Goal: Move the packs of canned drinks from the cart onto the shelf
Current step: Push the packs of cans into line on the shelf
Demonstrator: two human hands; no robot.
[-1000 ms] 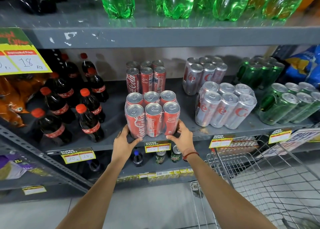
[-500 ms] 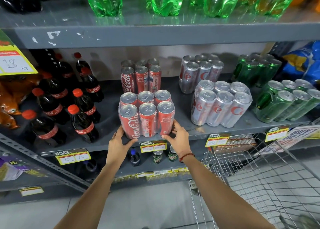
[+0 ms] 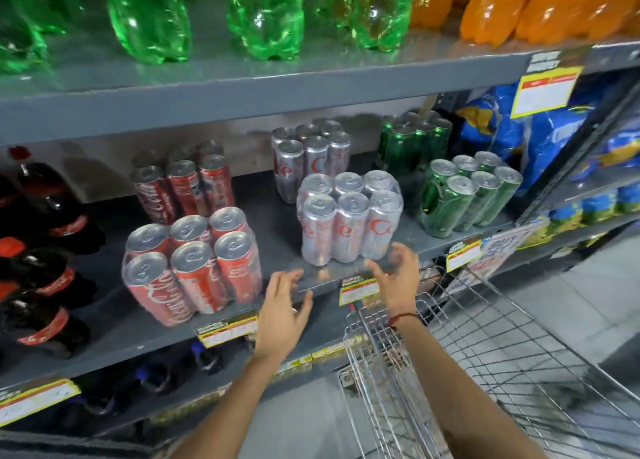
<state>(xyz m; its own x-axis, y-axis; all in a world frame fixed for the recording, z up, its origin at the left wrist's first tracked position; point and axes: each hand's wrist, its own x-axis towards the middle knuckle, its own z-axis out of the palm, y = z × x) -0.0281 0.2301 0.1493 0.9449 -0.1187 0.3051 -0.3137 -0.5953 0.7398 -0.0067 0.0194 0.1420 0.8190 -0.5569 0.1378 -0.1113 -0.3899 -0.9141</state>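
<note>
A shrink-wrapped pack of red cola cans (image 3: 192, 266) stands near the front edge of the grey middle shelf (image 3: 280, 223), with a second red pack (image 3: 185, 184) behind it. Two silver can packs (image 3: 349, 217) (image 3: 311, 157) and two green can packs (image 3: 467, 193) (image 3: 414, 141) stand to the right. My left hand (image 3: 282, 314) and my right hand (image 3: 394, 276) hover open in front of the shelf edge, fingers spread, holding nothing. They are apart from every pack. The wire cart (image 3: 485, 354) stands at the lower right; the part I see holds no packs.
Dark cola bottles (image 3: 38, 250) fill the shelf's left end. Green bottles (image 3: 263, 15) and orange bottles (image 3: 519, 4) stand on the shelf above. Blue bags (image 3: 540, 136) lie at the right. Yellow price tags (image 3: 358, 290) hang on the shelf edges. More bottles stand on the lower shelf.
Both hands have let go of the red can pack, which now stands alone on the shelf. They have drawn back and to the right, and the view has swung right.
</note>
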